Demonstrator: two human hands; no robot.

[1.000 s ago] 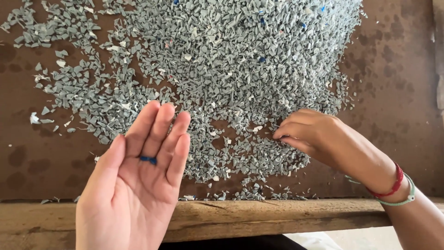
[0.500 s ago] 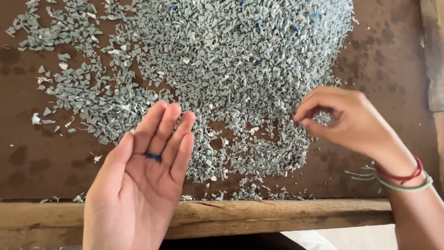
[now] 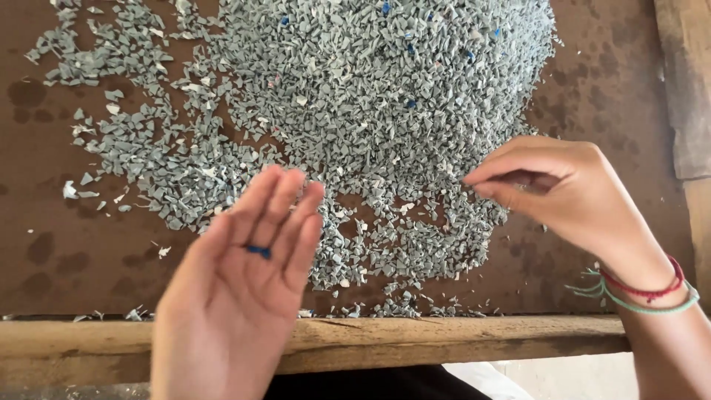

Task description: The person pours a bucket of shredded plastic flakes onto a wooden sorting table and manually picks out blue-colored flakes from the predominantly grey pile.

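Left hand (image 3: 237, 296) lies flat open, palm up, cradling a small blue chip (image 3: 258, 252) on its fingers, long axis roughly left-right; tilting could likely spill it into the grey flake pile (image 3: 385, 96), where the right hand (image 3: 563, 192) pinches, contents hidden.

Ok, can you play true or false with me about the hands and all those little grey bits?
1. The left hand is open, palm up, with a small blue piece lying on its fingers. True.
2. The right hand lies flat on the board. False: its fingertips are pinched together above the grey flakes.
3. Every flake in the pile is grey. False: a few blue and white ones are mixed in.
4. A wooden edge runs along the near side of the brown board. True.
5. The right wrist is bare. False: it wears red and green string bracelets.
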